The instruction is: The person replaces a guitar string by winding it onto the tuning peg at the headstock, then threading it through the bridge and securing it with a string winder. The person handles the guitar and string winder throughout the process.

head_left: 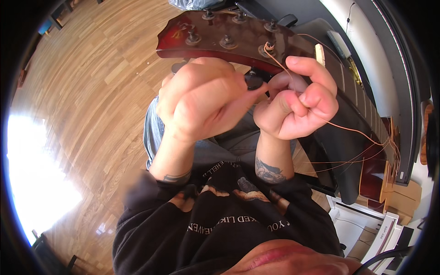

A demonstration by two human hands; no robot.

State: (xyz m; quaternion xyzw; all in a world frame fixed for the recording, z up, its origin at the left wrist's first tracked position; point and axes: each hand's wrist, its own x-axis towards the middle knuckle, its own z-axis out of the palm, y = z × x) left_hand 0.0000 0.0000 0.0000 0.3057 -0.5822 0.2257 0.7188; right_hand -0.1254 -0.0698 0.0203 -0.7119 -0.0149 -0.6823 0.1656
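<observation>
A dark red guitar headstock [201, 34] lies across the upper middle, its metal tuning posts pointing up. Thumb and fingers of my left hand [197, 98] are closed at a black tuning peg [253, 81] on the near edge; the grip is partly hidden. In my right hand [302, 103], thumb and curled fingers pinch a copper-coloured guitar string [353, 129]. Up from that pinch the string runs to the near tuning post [268, 49] beside the neck, where it is coiled round. Its other side trails off to the right. A cream nut [320, 54] stands at the neck's start.
The guitar neck [350, 87] stretches away to the right, with several loose strings [389, 144] curling near the body. Alongside is a keyboard [385, 41]. At lower right sits a white box-like unit [385, 233]. Wooden floor [87, 87] spreads to the left.
</observation>
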